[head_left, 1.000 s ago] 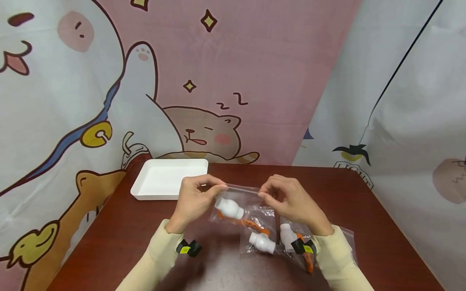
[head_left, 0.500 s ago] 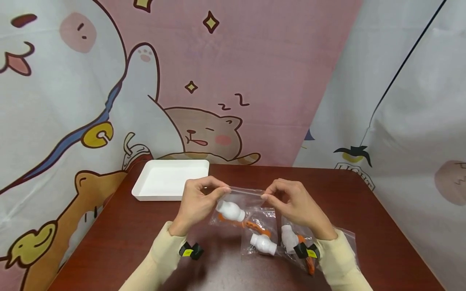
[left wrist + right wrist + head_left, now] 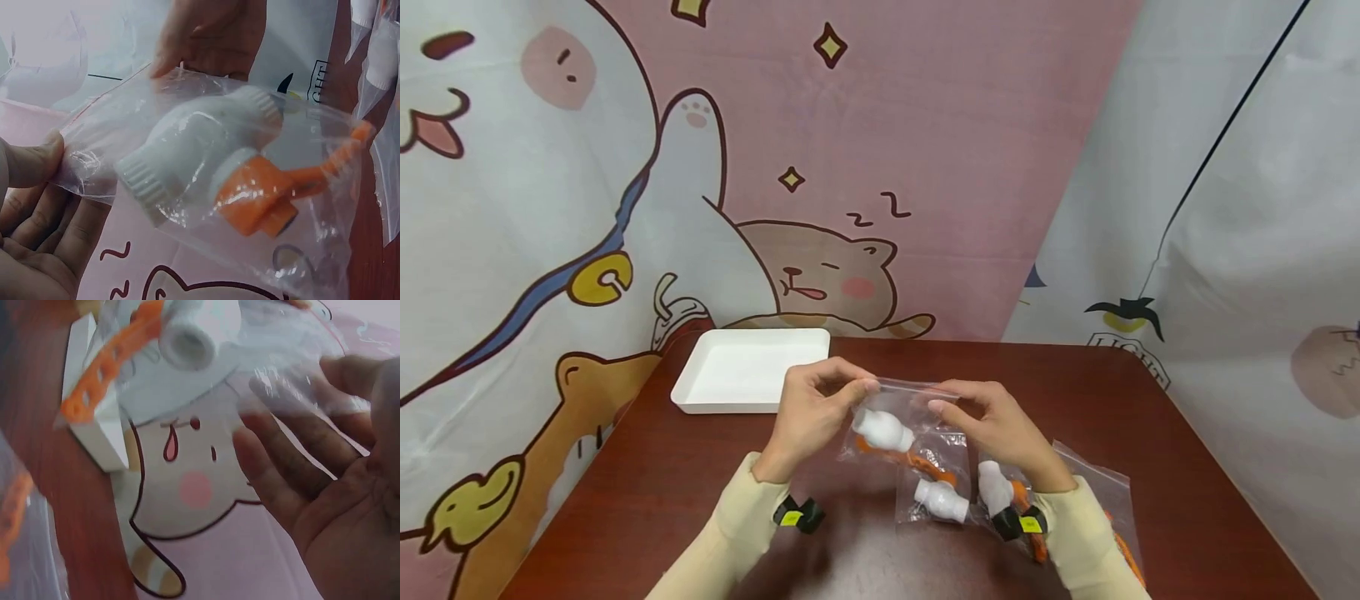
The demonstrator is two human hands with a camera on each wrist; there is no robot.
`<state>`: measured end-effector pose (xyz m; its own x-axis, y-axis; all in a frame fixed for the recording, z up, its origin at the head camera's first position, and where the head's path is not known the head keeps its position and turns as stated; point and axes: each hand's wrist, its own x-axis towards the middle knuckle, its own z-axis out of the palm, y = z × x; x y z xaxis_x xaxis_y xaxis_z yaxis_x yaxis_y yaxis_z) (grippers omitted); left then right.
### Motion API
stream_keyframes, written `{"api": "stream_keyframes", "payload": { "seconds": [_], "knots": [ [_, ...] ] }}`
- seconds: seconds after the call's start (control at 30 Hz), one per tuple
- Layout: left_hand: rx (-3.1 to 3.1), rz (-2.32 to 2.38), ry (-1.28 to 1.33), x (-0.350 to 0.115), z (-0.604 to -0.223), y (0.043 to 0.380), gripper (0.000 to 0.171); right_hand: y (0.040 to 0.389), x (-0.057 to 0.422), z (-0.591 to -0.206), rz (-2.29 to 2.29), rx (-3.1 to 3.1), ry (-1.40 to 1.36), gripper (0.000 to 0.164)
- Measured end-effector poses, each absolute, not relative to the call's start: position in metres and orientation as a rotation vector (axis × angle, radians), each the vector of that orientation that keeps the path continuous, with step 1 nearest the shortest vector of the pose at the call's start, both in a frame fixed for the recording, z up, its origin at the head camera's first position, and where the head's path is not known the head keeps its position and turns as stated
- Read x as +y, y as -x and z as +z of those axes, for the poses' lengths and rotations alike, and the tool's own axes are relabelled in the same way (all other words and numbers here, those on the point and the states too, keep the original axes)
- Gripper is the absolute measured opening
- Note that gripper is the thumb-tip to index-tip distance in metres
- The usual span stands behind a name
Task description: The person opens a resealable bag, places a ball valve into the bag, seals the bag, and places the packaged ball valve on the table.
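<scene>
A clear zip bag (image 3: 910, 398) hangs above the table between both hands. Inside it is a white plastic ball valve (image 3: 194, 137) with ribbed ends and an orange handle (image 3: 262, 194). My left hand (image 3: 808, 412) pinches the bag's upper left corner between thumb and bent index finger. At the upper right edge is my right hand (image 3: 1000, 429), thumb in front of the plastic and fingers behind it. In the right wrist view those fingers are spread and nearly straight, and the thumb (image 3: 350, 375) stands apart from them.
A white tray (image 3: 730, 375) stands at the table's back left. Below the hands lie several more clear bags with white valves (image 3: 942, 502) and orange handles; one bag (image 3: 1101, 479) lies at the right beside the sleeve. A printed cloth (image 3: 970, 167) hangs behind the table.
My right hand has shifted left along the bag's top edge, and its thumb and fingers have parted. The left hand has moved slightly right with the bag, still pinching it.
</scene>
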<state>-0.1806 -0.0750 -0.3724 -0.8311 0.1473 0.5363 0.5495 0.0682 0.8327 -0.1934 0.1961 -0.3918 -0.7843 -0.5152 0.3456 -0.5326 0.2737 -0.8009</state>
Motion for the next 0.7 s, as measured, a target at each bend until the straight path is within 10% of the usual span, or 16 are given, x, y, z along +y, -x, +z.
{"api": "stream_keyframes", "payload": {
  "seconds": [0.7],
  "knots": [
    [-2.172,-2.129,0.161,-0.100,-0.407,0.202,0.018,0.224,0.148,-0.419,2.493,-2.572,-0.595,0.040]
  ]
}}
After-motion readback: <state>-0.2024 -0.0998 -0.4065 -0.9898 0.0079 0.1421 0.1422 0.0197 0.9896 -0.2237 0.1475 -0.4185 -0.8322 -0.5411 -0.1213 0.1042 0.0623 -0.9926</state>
